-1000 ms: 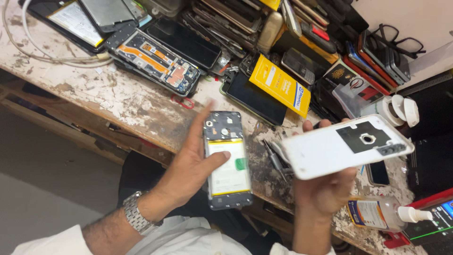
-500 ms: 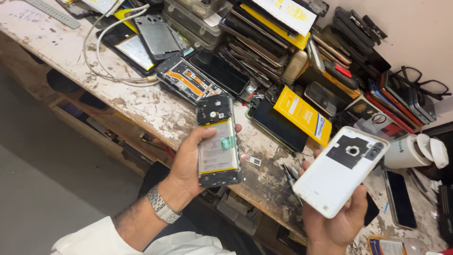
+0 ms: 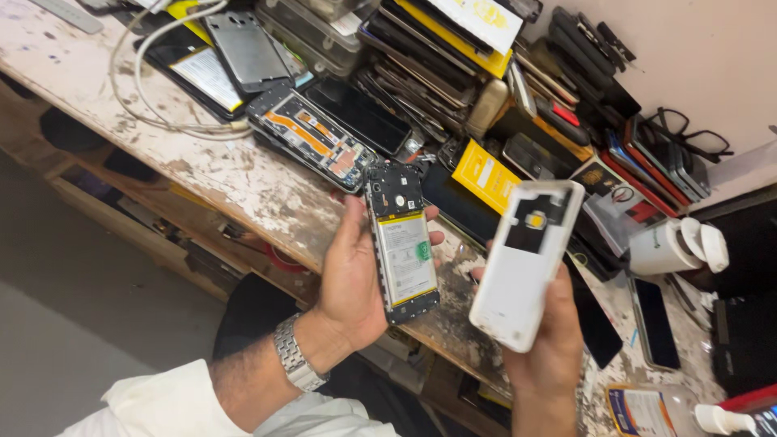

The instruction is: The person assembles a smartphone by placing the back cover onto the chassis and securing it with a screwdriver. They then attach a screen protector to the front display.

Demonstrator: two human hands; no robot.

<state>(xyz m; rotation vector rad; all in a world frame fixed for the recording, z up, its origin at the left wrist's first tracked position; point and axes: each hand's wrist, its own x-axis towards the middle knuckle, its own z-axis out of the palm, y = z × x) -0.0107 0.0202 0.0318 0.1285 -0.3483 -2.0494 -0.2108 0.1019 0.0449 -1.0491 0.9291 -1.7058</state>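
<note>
Both hands sit closer together than half a second ago; back cover now tilts more upright, phone raised a bit. Left hand [image 3: 352, 279] cradles the opened phone [image 3: 402, 240] from beneath, grip wrapped round its edges, thumb at left side, fingertips showing past the right edge. Battery and board face up. Right hand [image 3: 554, 344] clasps the white back cover [image 3: 524, 263] by its lower end, inner side toward camera, just beside the phone, not touching. Both held above the worktop [image 3: 235, 174] edge. Behind: stripped phone [image 3: 312, 137], yellow battery [image 3: 484, 175], white bottle [image 3: 676, 247], glasses [image 3: 688, 142], white cable [image 3: 154, 97]. Metal watch [image 3: 295, 356] on left wrist.
</note>
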